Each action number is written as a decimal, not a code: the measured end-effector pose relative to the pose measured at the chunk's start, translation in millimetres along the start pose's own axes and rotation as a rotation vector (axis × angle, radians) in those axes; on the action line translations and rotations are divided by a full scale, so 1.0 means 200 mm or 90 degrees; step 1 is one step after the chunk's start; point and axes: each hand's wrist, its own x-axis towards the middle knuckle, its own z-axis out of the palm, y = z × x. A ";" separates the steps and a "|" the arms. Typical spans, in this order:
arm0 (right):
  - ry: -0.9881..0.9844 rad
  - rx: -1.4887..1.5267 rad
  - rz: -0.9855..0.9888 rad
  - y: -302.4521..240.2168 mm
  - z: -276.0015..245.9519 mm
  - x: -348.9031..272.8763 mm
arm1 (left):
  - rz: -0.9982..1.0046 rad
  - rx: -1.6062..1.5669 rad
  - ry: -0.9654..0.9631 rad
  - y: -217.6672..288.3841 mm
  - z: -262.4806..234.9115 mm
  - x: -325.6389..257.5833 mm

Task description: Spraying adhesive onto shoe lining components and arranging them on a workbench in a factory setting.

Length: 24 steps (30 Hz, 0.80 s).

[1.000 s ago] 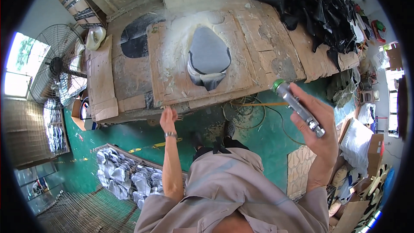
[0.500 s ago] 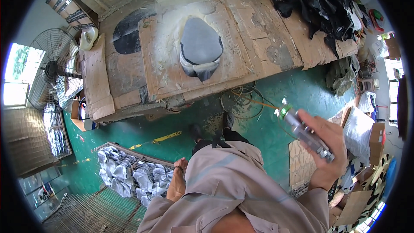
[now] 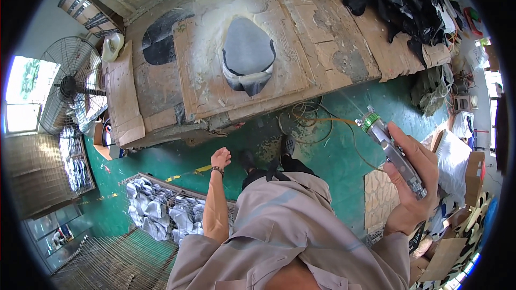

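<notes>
we are gripping a spray gun (image 3: 395, 156) around its metal body in our right hand (image 3: 413, 182), raised off to our right, our left hand (image 3: 220, 158) hanging loosely curled and empty; it is looking rigid, smooth and fairly light.

Shiny metal spray gun (image 3: 396, 157), matt grey fabric piece (image 3: 247, 53), rough cardboard sheet (image 3: 215, 83).

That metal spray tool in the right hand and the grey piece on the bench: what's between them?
In the head view, the cardboard-covered bench top, its edge, then green floor with looped hoses lie between the grey piece and the spray tool in the right hand.
</notes>
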 end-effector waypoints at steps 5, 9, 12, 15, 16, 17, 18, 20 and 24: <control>0.059 0.014 -0.029 0.08 -0.03 0.00 | 0.007 -0.016 -0.002 -0.02 0.12 -0.08; -0.150 0.031 -0.109 0.13 -0.06 0.01 | 0.034 -0.026 0.013 0.03 0.20 -0.12; 0.003 -0.015 -0.026 0.16 -0.08 0.02 | 0.119 -0.043 0.026 0.14 0.27 -0.10; -0.070 0.029 -0.144 0.20 -0.12 0.03 | 0.214 -0.100 0.026 0.33 0.36 -0.07; -0.104 0.044 -0.111 0.21 -0.13 0.03 | 0.241 -0.113 0.008 0.42 0.40 -0.06; -0.151 0.006 -0.087 0.22 -0.14 0.03 | 0.311 -0.099 0.027 0.51 0.44 -0.05; -0.047 -0.007 -0.068 0.24 -0.14 0.02 | 0.354 -0.083 0.056 0.60 0.48 -0.05; 0.014 -0.011 -0.041 0.27 -0.18 0.03 | 0.478 -0.047 0.075 0.82 0.57 -0.07; 0.045 -0.046 0.021 0.31 -0.21 0.01 | 0.727 0.226 0.192 1.29 0.75 -0.16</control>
